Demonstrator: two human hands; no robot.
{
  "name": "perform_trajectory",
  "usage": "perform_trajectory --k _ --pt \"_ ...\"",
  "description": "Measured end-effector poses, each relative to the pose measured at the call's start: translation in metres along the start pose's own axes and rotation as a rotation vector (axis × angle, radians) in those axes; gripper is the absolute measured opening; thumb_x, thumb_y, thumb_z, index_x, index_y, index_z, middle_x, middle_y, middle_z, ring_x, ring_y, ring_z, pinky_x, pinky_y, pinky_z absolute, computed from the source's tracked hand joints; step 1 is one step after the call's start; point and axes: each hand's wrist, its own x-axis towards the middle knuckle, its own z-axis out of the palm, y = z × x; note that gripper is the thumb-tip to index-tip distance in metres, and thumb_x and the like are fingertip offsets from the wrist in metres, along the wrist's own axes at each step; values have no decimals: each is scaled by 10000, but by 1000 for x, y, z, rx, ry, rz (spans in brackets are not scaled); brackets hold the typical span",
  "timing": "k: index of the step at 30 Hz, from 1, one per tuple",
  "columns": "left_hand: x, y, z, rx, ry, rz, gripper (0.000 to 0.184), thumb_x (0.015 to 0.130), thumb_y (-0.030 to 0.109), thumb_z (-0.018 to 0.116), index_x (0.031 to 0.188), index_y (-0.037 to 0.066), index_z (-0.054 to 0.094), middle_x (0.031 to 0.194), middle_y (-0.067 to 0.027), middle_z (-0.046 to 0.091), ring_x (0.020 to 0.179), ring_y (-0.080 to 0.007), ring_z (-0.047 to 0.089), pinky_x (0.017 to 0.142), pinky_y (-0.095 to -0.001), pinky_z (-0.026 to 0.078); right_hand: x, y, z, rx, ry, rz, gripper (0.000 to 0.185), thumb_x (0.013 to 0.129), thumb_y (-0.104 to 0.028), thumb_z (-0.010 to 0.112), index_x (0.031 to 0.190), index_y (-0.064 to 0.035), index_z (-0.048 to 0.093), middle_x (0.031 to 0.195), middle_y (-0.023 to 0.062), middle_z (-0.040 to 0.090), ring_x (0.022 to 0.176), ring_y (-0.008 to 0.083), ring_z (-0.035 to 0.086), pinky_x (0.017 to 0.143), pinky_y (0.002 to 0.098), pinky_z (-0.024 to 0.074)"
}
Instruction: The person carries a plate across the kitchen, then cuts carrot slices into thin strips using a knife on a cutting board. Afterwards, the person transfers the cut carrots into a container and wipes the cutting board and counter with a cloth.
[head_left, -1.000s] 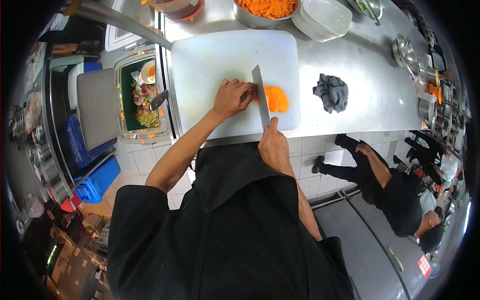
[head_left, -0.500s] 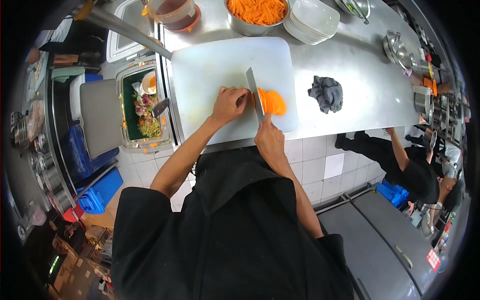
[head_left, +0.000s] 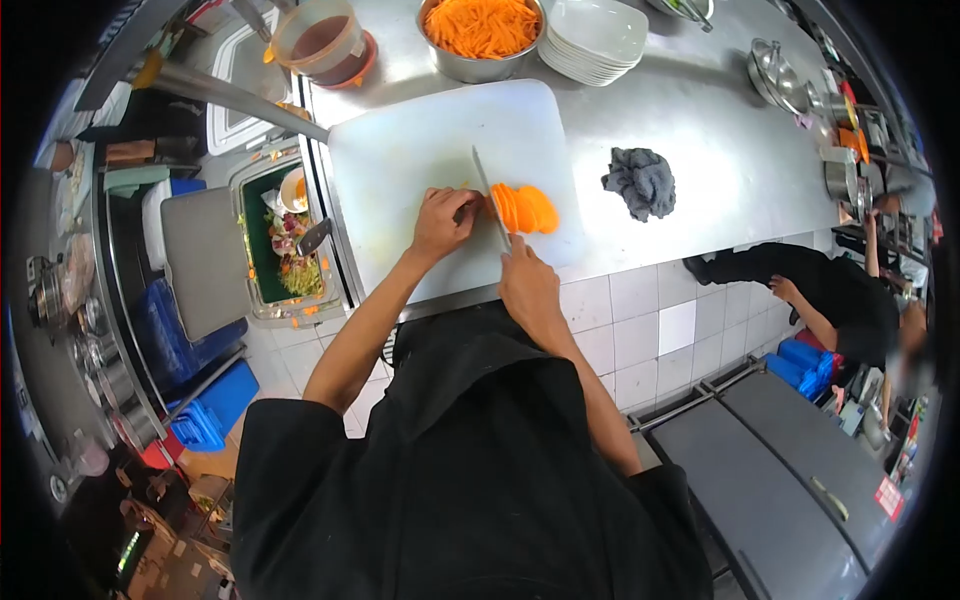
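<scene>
My right hand point(head_left: 530, 285) grips the handle of a kitchen knife point(head_left: 490, 190), its blade pointing away from me across the white cutting board point(head_left: 400, 150). Just left of the blade, my left hand point(head_left: 443, 222) has its fingers curled around a carrot, which is mostly hidden under them. Overlapping carrot slices point(head_left: 528, 209) lie to the right of the blade, the closest ones against it.
Beyond the board stand a metal bowl of shredded carrot point(head_left: 480, 30), stacked white dishes point(head_left: 595, 45) and a tub of dark liquid point(head_left: 325, 45). A grey cloth point(head_left: 640, 183) lies to the right. Left is a scrap bin point(head_left: 240, 230). Another person point(head_left: 820, 290) stands far right.
The whole view has shifted, so the board and hands appear slightly further left. Both hands keep their holds on the carrot and knife. The person at the right has changed posture.
</scene>
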Motion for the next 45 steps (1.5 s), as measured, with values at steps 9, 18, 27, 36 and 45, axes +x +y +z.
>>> perform_trajectory --k 9,18,27,36,45 --pt "6 8 -3 121 -73 36 160 825 61 655 978 108 651 753 -24 600 702 -206 560 705 -351 368 -19 -12 -37 81 -111 66 205 961 -79 464 1127 18 392 674 316 594 653 510 593 600 577 457" --pt "7 4 -1 175 -84 61 124 857 105 652 978 130 662 773 3 611 705 -166 563 699 -335 345 -24 -17 -48 66 -224 133 164 955 -76 410 1081 12 354 709 330 607 671 530 586 626 613 440" --pt "6 2 1 138 -49 53 90 844 101 664 927 127 643 757 3 597 703 -165 564 696 -334 346 -13 -15 -33 69 -217 154 155 947 -44 396 1076 30 349 718 337 598 676 528 579 638 609 436" --pt "0 -8 2 15 -54 -11 107 807 55 665 906 86 639 824 -67 645 768 -267 590 741 -376 403 8 -4 7 -81 -36 86 390 824 11 515 1198 10 402 904 301 604 764 468 625 637 564 464" --pt "-2 -6 0 42 1 -35 120 783 18 660 889 68 634 808 -74 677 766 -275 626 774 -372 441 28 1 5 225 -141 130 596 788 -75 602 1350 -56 404 1157 333 496 1012 470 565 860 497 480"
